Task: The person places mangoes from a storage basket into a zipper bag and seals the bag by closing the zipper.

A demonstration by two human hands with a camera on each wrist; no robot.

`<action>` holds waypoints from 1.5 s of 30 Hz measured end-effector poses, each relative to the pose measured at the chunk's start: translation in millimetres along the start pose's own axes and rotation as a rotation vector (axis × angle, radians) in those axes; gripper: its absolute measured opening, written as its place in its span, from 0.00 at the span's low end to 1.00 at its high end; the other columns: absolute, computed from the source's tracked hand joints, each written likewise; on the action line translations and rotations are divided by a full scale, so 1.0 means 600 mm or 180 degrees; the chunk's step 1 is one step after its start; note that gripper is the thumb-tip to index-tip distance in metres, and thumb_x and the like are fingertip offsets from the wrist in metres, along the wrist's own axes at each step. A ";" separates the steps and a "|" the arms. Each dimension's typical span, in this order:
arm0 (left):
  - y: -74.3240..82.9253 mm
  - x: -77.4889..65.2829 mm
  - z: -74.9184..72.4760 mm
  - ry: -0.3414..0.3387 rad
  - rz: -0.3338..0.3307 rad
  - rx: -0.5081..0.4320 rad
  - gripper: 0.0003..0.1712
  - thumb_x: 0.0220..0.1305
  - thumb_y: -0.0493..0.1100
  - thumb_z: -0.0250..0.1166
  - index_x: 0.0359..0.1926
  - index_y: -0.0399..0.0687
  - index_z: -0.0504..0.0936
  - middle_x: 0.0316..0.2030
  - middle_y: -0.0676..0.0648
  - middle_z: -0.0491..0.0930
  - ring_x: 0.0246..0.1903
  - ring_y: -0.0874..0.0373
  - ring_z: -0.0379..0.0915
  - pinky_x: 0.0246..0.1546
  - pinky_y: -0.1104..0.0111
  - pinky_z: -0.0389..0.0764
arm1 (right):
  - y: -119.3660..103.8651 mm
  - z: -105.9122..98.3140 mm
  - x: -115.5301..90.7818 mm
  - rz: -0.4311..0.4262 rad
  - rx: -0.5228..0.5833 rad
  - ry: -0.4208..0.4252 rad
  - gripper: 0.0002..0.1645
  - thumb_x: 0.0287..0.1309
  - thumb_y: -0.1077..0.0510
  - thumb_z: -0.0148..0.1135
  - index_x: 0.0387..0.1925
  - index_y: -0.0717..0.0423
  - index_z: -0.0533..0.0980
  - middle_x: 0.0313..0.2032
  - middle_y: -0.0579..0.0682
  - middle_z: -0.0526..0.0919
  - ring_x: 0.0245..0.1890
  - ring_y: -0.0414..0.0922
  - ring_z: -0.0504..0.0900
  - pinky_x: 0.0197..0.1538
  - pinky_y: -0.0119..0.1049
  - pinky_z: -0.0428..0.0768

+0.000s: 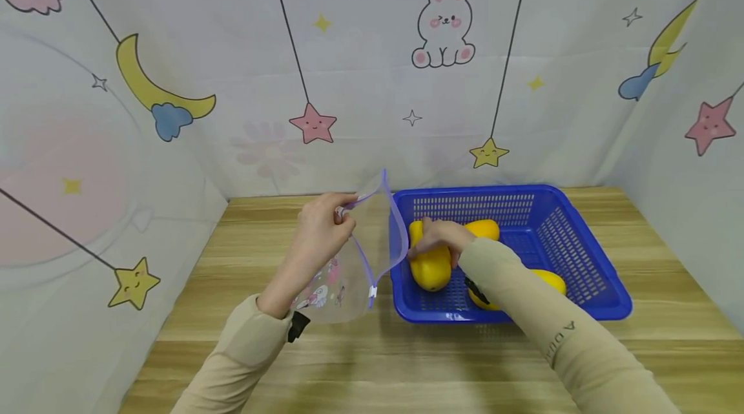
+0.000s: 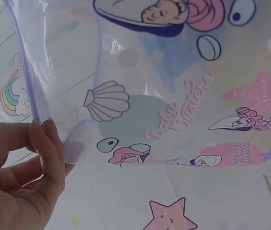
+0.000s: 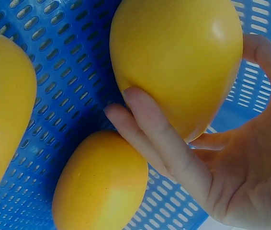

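Note:
My left hand [image 1: 321,227] pinches the purple zip edge of a clear plastic zip bag [image 2: 150,100], which is printed with pink and cartoon figures. The bag's mouth gapes toward the basket, and its white slider [image 1: 372,292] sits at the lower corner. Inside the blue basket [image 1: 511,317], at its left end, my right hand [image 1: 446,238] grips a yellow mango [image 1: 432,272]. The right wrist view shows fingers and thumb around that mango [image 3: 178,57]. Another mango [image 3: 99,182] lies just below those fingers.
More mangoes lie in the basket, one at the back [image 1: 485,228] and one near the front [image 1: 551,281], partly behind my right sleeve. The basket stands on a wood-grain table [image 1: 349,375]. A white cartoon-print cloth [image 1: 372,65] hangs behind and at both sides.

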State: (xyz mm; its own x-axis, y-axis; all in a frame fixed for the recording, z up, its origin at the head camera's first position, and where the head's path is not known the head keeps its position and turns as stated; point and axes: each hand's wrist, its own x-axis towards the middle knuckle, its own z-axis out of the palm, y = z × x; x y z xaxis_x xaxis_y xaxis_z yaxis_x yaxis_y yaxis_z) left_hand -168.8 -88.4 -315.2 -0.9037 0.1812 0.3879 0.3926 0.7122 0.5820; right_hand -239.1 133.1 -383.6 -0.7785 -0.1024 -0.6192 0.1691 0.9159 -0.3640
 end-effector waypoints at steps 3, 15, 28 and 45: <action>0.001 0.002 0.002 0.0032 -0.0063 -0.0033 0.20 0.54 0.29 0.56 0.48 0.38 0.83 0.40 0.41 0.84 0.15 0.64 0.68 0.17 0.76 0.67 | 0.002 0.000 -0.002 0.0018 0.0149 -0.0036 0.64 0.49 0.42 0.66 0.76 0.50 0.38 0.66 0.66 0.59 0.45 0.58 0.76 0.41 0.51 0.85; -0.001 0.006 0.005 0.0020 -0.0122 -0.0143 0.16 0.59 0.30 0.56 0.46 0.38 0.84 0.38 0.40 0.85 0.17 0.60 0.79 0.13 0.75 0.72 | 0.005 0.004 -0.009 0.0048 0.0294 -0.0011 0.66 0.46 0.41 0.68 0.76 0.45 0.36 0.69 0.65 0.56 0.45 0.59 0.75 0.41 0.51 0.84; -0.003 0.005 0.007 -0.0032 -0.0190 -0.0207 0.17 0.58 0.29 0.55 0.45 0.39 0.84 0.36 0.41 0.85 0.16 0.61 0.78 0.12 0.74 0.72 | 0.009 -0.002 -0.025 -0.0230 0.0222 -0.0057 0.66 0.44 0.42 0.68 0.75 0.45 0.38 0.71 0.67 0.47 0.47 0.60 0.74 0.37 0.53 0.85; -0.008 0.008 0.007 -0.0035 -0.0227 -0.0234 0.13 0.60 0.31 0.56 0.44 0.37 0.84 0.35 0.40 0.85 0.14 0.61 0.78 0.13 0.75 0.75 | 0.005 -0.020 -0.077 -0.0604 0.0185 0.0049 0.64 0.49 0.42 0.67 0.75 0.46 0.36 0.72 0.68 0.44 0.53 0.61 0.72 0.32 0.46 0.86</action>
State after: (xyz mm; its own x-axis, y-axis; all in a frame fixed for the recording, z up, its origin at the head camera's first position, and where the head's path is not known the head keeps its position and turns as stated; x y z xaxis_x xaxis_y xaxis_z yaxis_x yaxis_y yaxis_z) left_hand -175.5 -87.9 -319.3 -0.9315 0.1395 0.3358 0.3382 0.6719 0.6589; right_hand -209.7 145.1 -347.7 -0.8088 -0.2647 -0.5251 0.0528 0.8567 -0.5131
